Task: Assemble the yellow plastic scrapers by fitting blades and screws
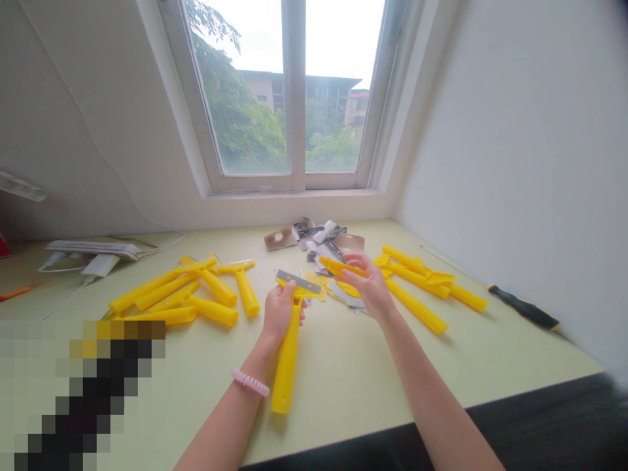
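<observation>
- Both hands were apart from each other, each gripping a yellow item over the pale green tabletop (353, 379).
- Left hand (283, 311): wrapped around the neck of a yellow scraper (287, 356), its thumb up against the metal blade (298, 282). The scraper's handle pointed back toward the person; whether its end touched the tabletop, one could not tell.
- Right hand (369, 282): just right of the scraper's head, its fingers pinched on a flat yellow piece (338, 267), which was tilted and clear of the blade.
- A pink coil band (250, 383) circled the left wrist, to the left of the scraper's handle.
- Left of the scraper lay a loose pile of yellow tools (171, 288), some crossing over others.
- Right of the scraper, past the right hand, lay a second group of yellow tools (426, 284), and farther right a black screwdriver (524, 307).
- Beyond the scraper, a heap of paper and cardboard scraps (328, 232) lay below the window (294, 98).
- Well to the scraper's left and farther back lay a white power strip (93, 248).
</observation>
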`<state>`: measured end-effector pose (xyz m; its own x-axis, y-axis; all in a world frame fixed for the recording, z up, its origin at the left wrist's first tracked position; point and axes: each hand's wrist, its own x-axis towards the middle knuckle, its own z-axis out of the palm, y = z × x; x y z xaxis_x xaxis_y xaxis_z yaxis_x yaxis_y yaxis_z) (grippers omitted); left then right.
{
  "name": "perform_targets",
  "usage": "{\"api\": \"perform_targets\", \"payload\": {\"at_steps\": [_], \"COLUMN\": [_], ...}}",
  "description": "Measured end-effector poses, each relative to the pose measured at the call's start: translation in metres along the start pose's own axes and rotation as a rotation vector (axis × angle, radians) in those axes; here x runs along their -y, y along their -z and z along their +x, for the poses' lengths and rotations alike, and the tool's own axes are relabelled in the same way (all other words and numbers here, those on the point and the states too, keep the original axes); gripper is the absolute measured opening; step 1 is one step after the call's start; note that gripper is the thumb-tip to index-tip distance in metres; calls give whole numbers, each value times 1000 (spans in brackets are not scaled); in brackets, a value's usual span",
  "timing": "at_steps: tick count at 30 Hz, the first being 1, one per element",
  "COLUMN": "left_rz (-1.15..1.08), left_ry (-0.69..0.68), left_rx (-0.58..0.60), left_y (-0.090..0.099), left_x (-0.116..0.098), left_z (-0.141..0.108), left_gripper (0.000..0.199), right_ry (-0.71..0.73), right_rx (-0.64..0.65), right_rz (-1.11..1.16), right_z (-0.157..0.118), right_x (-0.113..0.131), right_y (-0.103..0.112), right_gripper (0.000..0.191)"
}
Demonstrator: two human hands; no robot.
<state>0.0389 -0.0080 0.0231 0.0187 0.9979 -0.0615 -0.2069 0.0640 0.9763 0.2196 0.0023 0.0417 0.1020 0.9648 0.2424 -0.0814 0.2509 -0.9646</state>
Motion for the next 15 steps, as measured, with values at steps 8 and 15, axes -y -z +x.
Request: {"api": "perform_targets", "payload": {"at_steps": [8,15], "left_rz": [-1,-2], "left_ry": [-7,-12], "left_rx": [41,74], "left_y": [-3,-3], "left_x": [5,7], "left_z": [2,3], "left_gripper": [30,31], "right_ry": [182,251], "right_rx": [134,134], "right_rz": [-119,-266], "right_z": [-14,-16], "right_x": [-1,-11], "right_y": [-35,-41], "right_gripper": [18,14]}}
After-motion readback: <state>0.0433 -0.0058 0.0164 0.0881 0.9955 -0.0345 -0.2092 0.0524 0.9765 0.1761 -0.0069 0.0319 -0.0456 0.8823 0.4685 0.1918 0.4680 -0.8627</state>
